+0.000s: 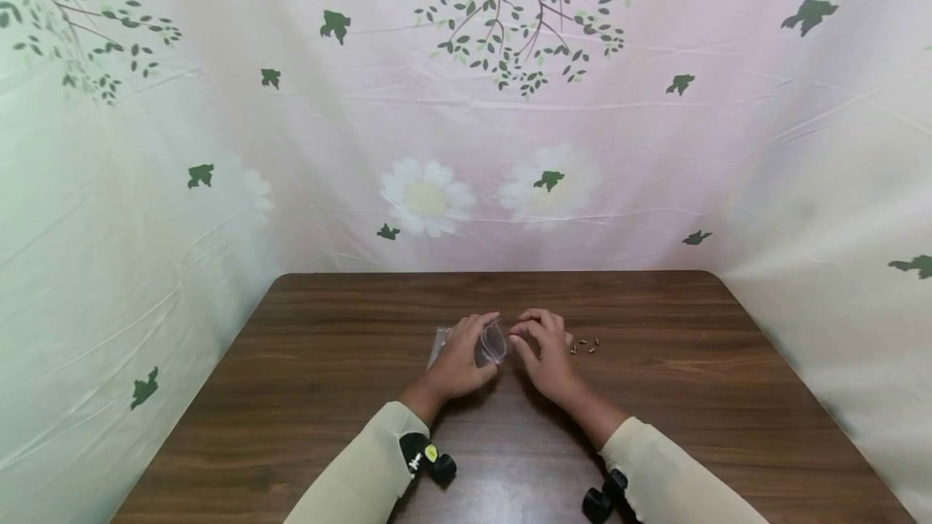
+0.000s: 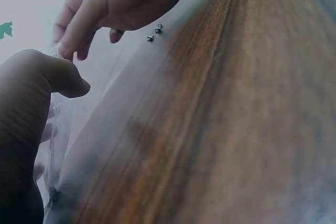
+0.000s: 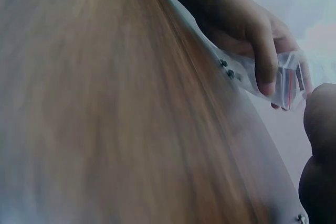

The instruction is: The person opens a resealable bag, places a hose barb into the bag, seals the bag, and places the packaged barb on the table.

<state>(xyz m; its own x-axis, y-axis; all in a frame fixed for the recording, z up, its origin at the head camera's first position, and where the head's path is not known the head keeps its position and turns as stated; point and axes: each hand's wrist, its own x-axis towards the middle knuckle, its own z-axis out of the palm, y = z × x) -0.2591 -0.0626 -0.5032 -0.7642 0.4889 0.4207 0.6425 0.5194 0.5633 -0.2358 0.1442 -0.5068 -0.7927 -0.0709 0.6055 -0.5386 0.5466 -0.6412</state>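
Note:
My left hand holds a clear zip bag between thumb and fingers, its mouth spread into a loop facing right. In the right wrist view, the bag shows a red line along its zip, and small dark metal pieces appear toward its lower end. Right at the mouth is my right hand, thumb and index fingertips close together; I cannot tell whether something is between them. Several small metal fittings lie on the table just right of this hand, two of these fittings showing in the left wrist view.
A brown wood-grain table bears everything. Pale cloth printed with leaves and flowers hangs behind it and along both sides. Each forearm wears a black wrist camera, the left camera and the right camera just above the table.

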